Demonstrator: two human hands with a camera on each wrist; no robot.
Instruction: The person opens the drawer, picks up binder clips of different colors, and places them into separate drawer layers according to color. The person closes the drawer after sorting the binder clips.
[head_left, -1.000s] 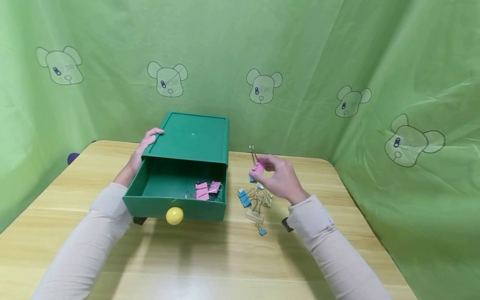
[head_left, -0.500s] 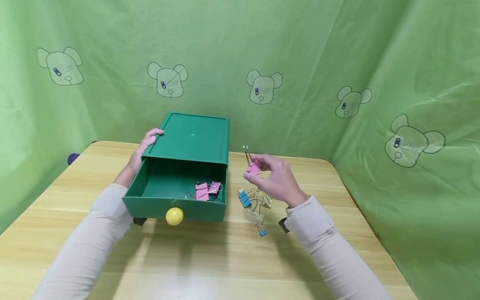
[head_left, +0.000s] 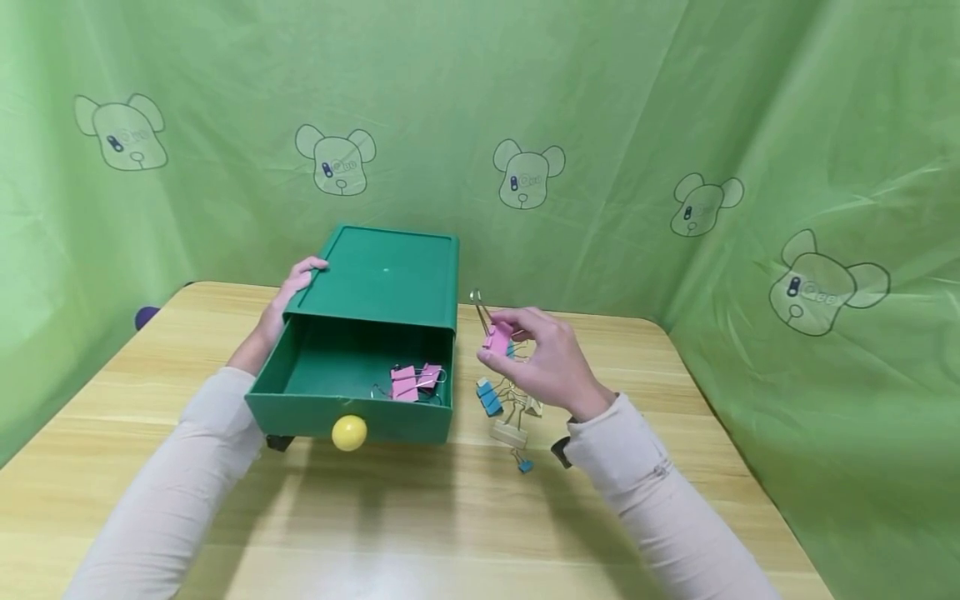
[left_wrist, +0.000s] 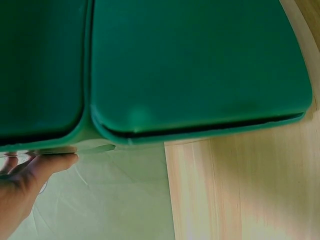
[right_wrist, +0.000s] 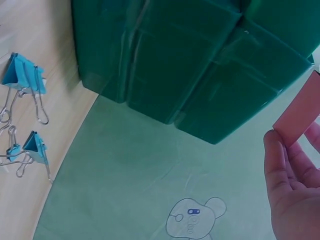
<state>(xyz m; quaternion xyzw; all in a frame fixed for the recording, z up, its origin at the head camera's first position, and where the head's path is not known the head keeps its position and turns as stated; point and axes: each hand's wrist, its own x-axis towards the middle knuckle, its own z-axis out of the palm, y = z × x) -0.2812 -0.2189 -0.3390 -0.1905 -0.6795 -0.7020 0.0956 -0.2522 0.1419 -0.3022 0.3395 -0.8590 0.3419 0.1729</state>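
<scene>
My right hand (head_left: pixel 553 360) pinches a pink binder clip (head_left: pixel 497 338) between thumb and fingers, with its wire handles pointing up, just right of the green drawer box (head_left: pixel 382 273). In the right wrist view the clip's pink body (right_wrist: pixel 300 111) stands clear of the box. Against the box's left side rests my left hand (head_left: pixel 279 307), fingertips at the top edge. The upper drawer (head_left: pixel 292 418) is pulled out, and several pink binder clips (head_left: pixel 405 384) lie in its right part. A yellow knob (head_left: pixel 348 433) sits on the drawer's front.
Beneath and before my right hand, several clips lie on the wooden table (head_left: pixel 480 517), including a large blue binder clip (head_left: pixel 490 397), a cream one (head_left: pixel 510 433) and a small blue one (head_left: pixel 525 466). A green curtain (head_left: pixel 600 250) hangs behind the table.
My right hand has moved left toward the drawer box with the pink binder clip, uncovering a blue clip behind it. The left hand and the box have stayed in place.
</scene>
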